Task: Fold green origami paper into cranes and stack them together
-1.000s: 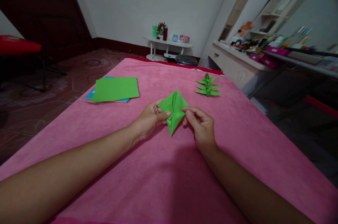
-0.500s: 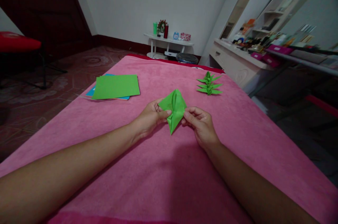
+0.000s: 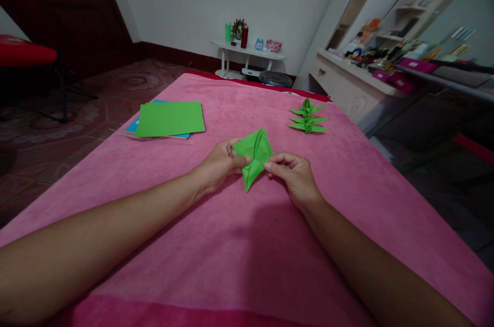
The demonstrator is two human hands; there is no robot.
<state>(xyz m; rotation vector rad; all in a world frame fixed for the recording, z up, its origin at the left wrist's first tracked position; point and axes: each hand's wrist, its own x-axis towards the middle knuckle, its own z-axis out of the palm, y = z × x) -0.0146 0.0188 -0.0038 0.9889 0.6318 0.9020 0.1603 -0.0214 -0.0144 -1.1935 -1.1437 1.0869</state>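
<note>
left hand [image 3: 222,163]: pinches folded green paper [image 3: 255,151], mid-frame | right hand [image 3: 295,175]: pinches its right edge | green sheet [image 3: 171,119]: left of centre | green origami figures [image 3: 307,122]: right of centre

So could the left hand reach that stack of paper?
Probably yes: only pink cloth shows between the left hand and the paper stack, though that hand holds folded paper it may need to release.

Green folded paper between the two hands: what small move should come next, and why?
Perhaps the right hand should press the green folded paper flatter along its central seam. The layers appear slightly raised there, and the left hand already steadies the opposite side, its thumb on top, while the right fingers pinch the right edge.
</note>
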